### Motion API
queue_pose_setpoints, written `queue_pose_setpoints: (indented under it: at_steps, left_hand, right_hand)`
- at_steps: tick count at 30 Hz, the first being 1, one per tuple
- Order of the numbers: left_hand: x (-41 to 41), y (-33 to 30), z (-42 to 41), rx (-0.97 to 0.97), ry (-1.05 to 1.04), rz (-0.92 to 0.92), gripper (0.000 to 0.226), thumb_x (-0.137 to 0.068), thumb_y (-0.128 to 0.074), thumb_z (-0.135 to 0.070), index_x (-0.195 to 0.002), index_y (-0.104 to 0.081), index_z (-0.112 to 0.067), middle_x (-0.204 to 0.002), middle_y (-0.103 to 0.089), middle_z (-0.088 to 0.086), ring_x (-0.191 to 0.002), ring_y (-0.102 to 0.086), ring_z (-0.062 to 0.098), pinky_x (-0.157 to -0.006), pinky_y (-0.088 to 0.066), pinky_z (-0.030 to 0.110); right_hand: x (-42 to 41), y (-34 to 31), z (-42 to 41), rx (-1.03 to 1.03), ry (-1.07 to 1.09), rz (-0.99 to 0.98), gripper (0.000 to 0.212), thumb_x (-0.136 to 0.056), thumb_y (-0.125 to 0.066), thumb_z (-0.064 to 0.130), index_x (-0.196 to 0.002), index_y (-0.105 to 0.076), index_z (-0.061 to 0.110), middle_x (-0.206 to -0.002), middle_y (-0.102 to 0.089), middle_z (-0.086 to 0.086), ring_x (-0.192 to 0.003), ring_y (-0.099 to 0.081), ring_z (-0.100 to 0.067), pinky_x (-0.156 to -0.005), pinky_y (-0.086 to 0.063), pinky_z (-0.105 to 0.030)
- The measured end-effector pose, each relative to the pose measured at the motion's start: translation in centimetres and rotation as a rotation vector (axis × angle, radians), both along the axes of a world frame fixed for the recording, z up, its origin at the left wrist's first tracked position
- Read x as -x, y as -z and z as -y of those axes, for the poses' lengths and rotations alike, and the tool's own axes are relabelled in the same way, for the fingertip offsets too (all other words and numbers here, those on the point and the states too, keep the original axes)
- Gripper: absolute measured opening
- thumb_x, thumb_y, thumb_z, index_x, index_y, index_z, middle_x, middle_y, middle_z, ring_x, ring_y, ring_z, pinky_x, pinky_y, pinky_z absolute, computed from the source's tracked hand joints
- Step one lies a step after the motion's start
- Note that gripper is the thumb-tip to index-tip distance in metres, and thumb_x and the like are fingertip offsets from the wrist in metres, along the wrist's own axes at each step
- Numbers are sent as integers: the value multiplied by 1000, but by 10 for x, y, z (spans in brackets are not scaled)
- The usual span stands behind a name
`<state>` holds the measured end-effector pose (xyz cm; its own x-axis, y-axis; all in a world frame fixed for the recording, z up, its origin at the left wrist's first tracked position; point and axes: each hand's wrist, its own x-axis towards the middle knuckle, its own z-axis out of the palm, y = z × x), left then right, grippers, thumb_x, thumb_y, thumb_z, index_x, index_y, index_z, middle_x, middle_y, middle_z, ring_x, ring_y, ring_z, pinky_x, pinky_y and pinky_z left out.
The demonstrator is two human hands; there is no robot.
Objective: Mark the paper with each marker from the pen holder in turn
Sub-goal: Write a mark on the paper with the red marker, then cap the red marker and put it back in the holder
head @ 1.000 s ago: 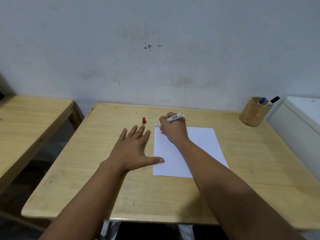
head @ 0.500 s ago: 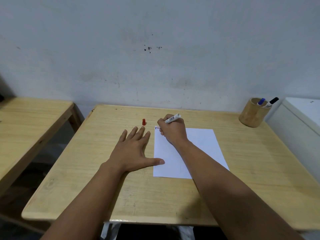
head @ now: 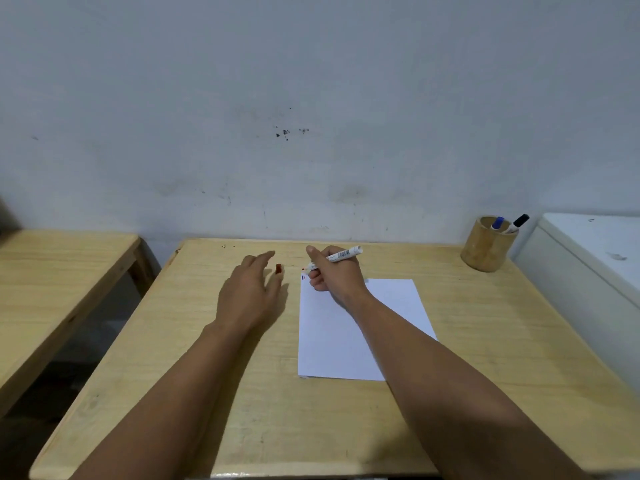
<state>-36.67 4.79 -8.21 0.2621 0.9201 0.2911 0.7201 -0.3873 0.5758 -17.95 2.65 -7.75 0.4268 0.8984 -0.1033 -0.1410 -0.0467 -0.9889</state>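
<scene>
A white sheet of paper [head: 332,334] lies on the wooden table [head: 485,341], with small blue and red marks at its top left corner. My right hand [head: 332,271] is shut on a white marker [head: 341,254] with a red tip, held just above that corner. My left hand [head: 251,289] is raised with fingers spread, reaching over the red cap [head: 278,268] that lies on the table; it holds nothing. A round wooden pen holder [head: 486,245] stands at the far right, with a blue-capped marker [head: 497,223] and a black-capped marker [head: 516,223] in it.
A second wooden table [head: 59,271] stands to the left across a gap. A white cabinet or appliance [head: 588,265] sits against the table's right side. A grey wall runs right behind the table.
My left hand has lifted off the table and moved forward to the red cap. My right hand has raised the marker off the paper's corner.
</scene>
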Motion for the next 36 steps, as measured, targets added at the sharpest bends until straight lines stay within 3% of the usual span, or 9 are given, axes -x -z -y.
queue_pose_setpoints:
  at_steps: [5,8,10,12,14,18,21,25,36]
  left_hand:
    - [-18,2,-32,33,8,-116,31,-100,-58,-39,-126,-71,-29,-119,-69,-4,-112,-65,22,-83,-54,38]
    - [-24,2,-34,25,-21,-98,21,-98,-62,-29,-112,-76,-25,-112,-75,-5,-108,-67,24,-82,-54,38]
    - [-28,-3,-33,58,-42,-42,21,-96,-67,-28,-115,-76,-24,-109,-78,-3,-105,-69,25,-85,-54,37]
    - [-32,-13,-29,134,-62,90,19,-92,-74,-29,-111,-75,-24,-100,-79,-4,-99,-71,22,-84,-54,35]
    - [-37,-26,-25,184,-54,222,7,-89,-76,-25,-96,-78,-23,-89,-79,-8,-92,-73,17,-81,-54,33]
    - [-48,-59,-13,206,19,417,11,-93,-72,-19,-86,-80,-19,-78,-79,-6,-79,-73,11,-76,-56,31]
    - [-56,-80,-5,213,20,511,16,-92,-70,-18,-81,-81,-17,-77,-79,-4,-74,-69,12,-71,-51,29]
    - [-65,-98,6,265,28,633,15,-94,-71,-20,-82,-80,-17,-84,-81,1,-77,-72,15,-78,-55,34]
    - [-89,-116,29,245,113,538,18,-92,-74,-24,-79,-83,-17,-68,-75,-1,-69,-70,11,-74,-52,34]
  right_hand:
    - [-3,-23,10,-107,25,152,50,-89,-83,49,-81,-61,6,-69,-66,-22,-44,-48,-18,-48,-38,-27]
    - [-17,-38,19,-104,-11,182,31,-89,-86,33,-90,-67,9,-71,-72,-11,-56,-62,-20,-54,-47,-27]
    - [-27,-45,26,-81,-83,175,15,-95,-78,17,-109,-72,16,-88,-82,-4,-74,-76,-20,-66,-54,-31]
    - [-34,-50,34,-80,-110,117,24,-105,-62,11,-125,-70,21,-109,-83,-4,-90,-80,-21,-79,-57,-37]
    - [-38,-58,42,-78,-88,-40,31,-109,-48,11,-129,-71,18,-113,-81,-8,-93,-80,-27,-86,-56,-43]
    - [-37,-73,57,-87,-76,-258,21,-100,-64,23,-111,-78,12,-99,-77,-11,-84,-78,-32,-87,-63,-53]
    - [-34,-76,69,-117,-101,-53,9,-103,-63,13,-103,-71,17,-100,-72,-12,-69,-71,-23,-73,-64,-44]
    - [-36,-71,82,-108,-114,316,21,-100,-69,9,-113,-64,24,-95,-70,-6,-58,-67,-10,-56,-58,-27]
    - [-52,-74,95,-74,-67,433,23,-98,-72,10,-117,-75,22,-84,-67,5,-61,-68,-12,-63,-49,-21]
